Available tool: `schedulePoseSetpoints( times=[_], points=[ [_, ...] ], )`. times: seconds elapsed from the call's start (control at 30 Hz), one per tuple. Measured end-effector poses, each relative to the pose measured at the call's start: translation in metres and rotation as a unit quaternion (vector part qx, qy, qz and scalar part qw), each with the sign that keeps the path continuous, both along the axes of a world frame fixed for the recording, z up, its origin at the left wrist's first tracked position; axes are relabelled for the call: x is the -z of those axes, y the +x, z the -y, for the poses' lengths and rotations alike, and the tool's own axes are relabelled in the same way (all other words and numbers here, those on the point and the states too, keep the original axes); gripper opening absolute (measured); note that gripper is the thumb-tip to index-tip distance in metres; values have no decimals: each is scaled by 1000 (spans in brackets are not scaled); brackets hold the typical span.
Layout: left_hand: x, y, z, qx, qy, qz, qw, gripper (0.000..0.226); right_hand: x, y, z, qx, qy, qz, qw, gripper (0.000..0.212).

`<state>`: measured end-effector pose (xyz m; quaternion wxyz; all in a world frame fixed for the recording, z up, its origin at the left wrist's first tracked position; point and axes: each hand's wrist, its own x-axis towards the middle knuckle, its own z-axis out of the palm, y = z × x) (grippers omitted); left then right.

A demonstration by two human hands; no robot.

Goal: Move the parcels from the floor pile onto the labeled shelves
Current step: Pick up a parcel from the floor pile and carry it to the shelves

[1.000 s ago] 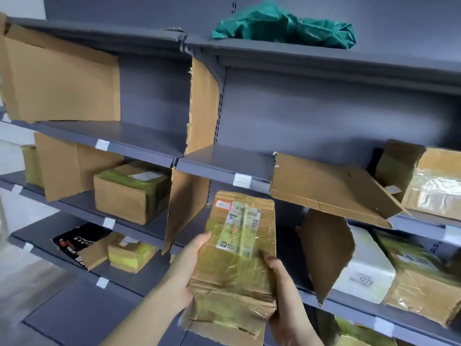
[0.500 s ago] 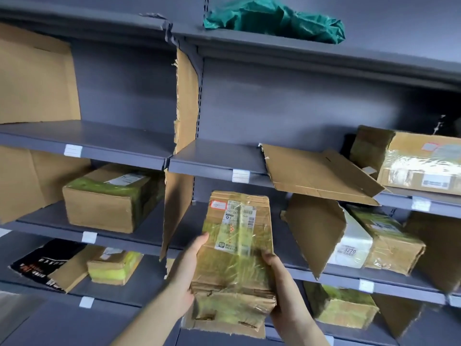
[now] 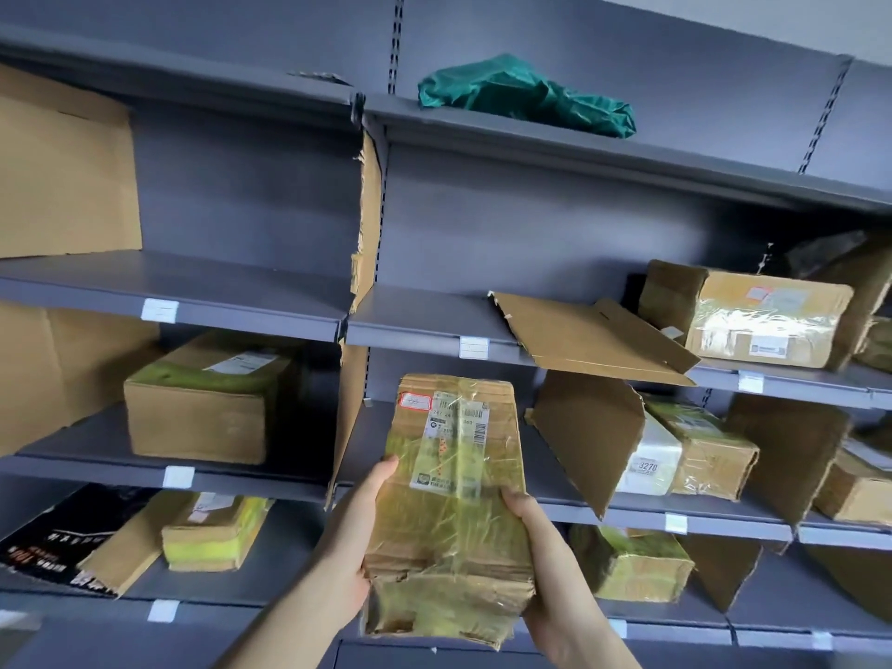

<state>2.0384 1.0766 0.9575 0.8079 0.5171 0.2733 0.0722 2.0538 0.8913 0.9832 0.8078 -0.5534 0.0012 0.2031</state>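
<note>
Hidden/unclear: print on the parcel (image 3: 453, 504) label is blurred, only a barcode and a red-edged sticker make out. Right hand (image 3: 545, 572) fingers lie behind the parcel, out of sight; thumb on the front face. Left hand (image 3: 357, 548) thumb lies along the parcel's left edge, its fingers hidden behind too. Shelf tags (image 3: 473, 348) too small to read. A black packet (image 3: 53, 543) is cut by the left frame edge. Boxes at far right are cut off by the frame.

Parcel: taped brown carton, held upright between both hands in front of the shelves (image 3: 241, 311), in the air, touching no shelf. Each hand grips one side at the lower half; top of parcel stands well above both hands, just below the middle shelf's edge.

On shelves: carton (image 3: 202, 403) left of a cardboard divider (image 3: 352, 417); white pack (image 3: 651, 461) marked 3270 at right; green bag (image 3: 526, 96) on top shelf.
</note>
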Motion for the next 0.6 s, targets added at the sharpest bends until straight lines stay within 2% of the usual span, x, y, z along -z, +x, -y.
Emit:
schedulePoseSetpoints(
  times=[0.07, 0.1, 0.13, 0.2, 0.27, 0.33, 0.43, 0.5, 0.6],
  points=[
    [20, 23, -32, 20, 9, -22, 1000, 56, 1, -4, -7, 6, -18, 0, 1000, 33],
    [48, 46, -54, 35, 32, -35, 998, 58, 3, -4, -11, 12, -27, -2, 1000, 38],
    [84, 78, -77, 10, 45, -61, 997, 58, 5, -3, -14, 15, -33, -4, 999, 43],
    [139, 147, -121, 0, 136, -101, 986, 58, 6, -4, -18, 12, -33, -7, 999, 41],
    [141, 165, -143, 14, 186, -92, 978, 56, 5, -5, -20, -1, -17, -1, 1000, 35],
    [124, 167, -142, 26, 174, -99, 979, 54, -3, -10, -21, -20, -1, 30, 999, 30],
    [35, 121, -107, 26, 114, -56, 992, 52, -18, -13, -20, -16, -17, 107, 994, 28],
    [-15, 95, -90, 10, 135, -30, 990, 47, -30, -15, -20, -6, -32, 173, 984, 29],
    [-85, 64, -75, -9, 164, 44, 985, 45, -52, -19, -19, -3, -42, 284, 958, 41]
  ],
)
